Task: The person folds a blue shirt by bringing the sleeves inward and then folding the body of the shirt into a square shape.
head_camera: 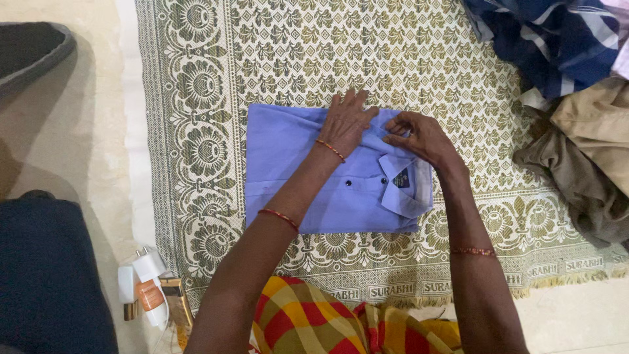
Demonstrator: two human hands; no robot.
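A folded light-blue shirt with dark buttons lies on a green and cream patterned mat, its collar turned to the right. My left hand rests flat on the shirt's upper part, fingers spread. My right hand pinches the fabric at the collar's upper edge, just right of the left hand. Thread bangles circle both of my arms.
A heap of clothes lies at the right: a blue and white checked cloth and beige and brown garments. White and orange tubes stand off the mat's near-left corner. A dark object fills the lower left.
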